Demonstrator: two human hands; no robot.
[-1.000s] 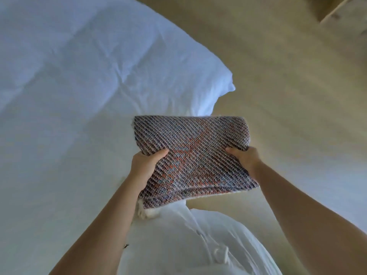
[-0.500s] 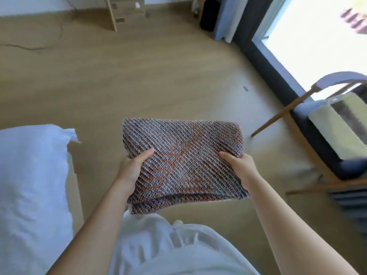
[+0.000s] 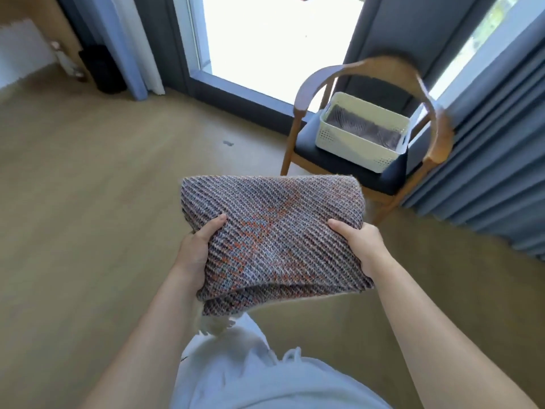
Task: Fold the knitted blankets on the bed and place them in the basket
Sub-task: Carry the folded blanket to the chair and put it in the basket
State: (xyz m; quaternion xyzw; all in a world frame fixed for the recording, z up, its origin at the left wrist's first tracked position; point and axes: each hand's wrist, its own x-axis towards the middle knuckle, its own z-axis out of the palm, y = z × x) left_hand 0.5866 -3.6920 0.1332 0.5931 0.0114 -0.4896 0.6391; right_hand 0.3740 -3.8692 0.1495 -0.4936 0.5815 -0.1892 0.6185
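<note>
A folded knitted blanket (image 3: 274, 231), grey with orange and blue flecks, is held level in front of my body. My left hand (image 3: 196, 252) grips its left edge with the thumb on top. My right hand (image 3: 358, 243) grips its right edge the same way. White fringe hangs from the near left corner. Ahead to the right, a cream perforated basket (image 3: 348, 146) stands on the dark seat of a wooden chair (image 3: 380, 172). A grey knitted blanket (image 3: 359, 126) lies inside the basket. The bed is out of view.
Wood floor spreads to the left and ahead. A glass door (image 3: 265, 36) with a dark frame is behind the chair. Blue pleated curtains (image 3: 486, 160) hang at the right. A dark bin (image 3: 101, 69) stands in the far left corner.
The view has swung from the bed to the right, toward the window, and the chair with the basket now sits ahead. Both hands keep the same grip on the blanket.
</note>
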